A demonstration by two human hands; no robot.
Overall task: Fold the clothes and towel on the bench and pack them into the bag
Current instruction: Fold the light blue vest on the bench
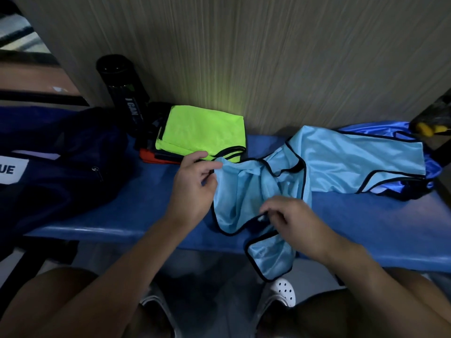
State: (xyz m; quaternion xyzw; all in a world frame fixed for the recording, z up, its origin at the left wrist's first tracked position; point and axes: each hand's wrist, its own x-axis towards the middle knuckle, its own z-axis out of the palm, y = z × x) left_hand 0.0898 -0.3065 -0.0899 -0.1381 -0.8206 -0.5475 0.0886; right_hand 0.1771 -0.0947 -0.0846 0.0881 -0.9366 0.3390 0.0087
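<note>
Head view: the task looks about midway through the folding, with packing not yet begun. A folded stack [170,152] lies at 11 o'clock from the hands, against the wall, with a neon green vest [202,132] on top and orange and dark layers under it. The dark bag [61,172] sits at 9 o'clock on the blue bench [122,215], and nothing shows going into it. Still unfolded are the light blue vest [244,191] in hand and, at 2 o'clock, more light blue cloth over a shiny darker blue garment [433,167]; whether that cloth is the same vest I cannot tell. No towel is plain to see.

The light blue vest is thin mesh with black trim, crumpled in the middle of the bench, one end drooping over the front edge at 6 o'clock. The left hand [192,184] pinches its upper corner between thumb and fingertips. The right hand [292,223] has its fingers curled, pinching the trimmed edge nearest the person
</note>
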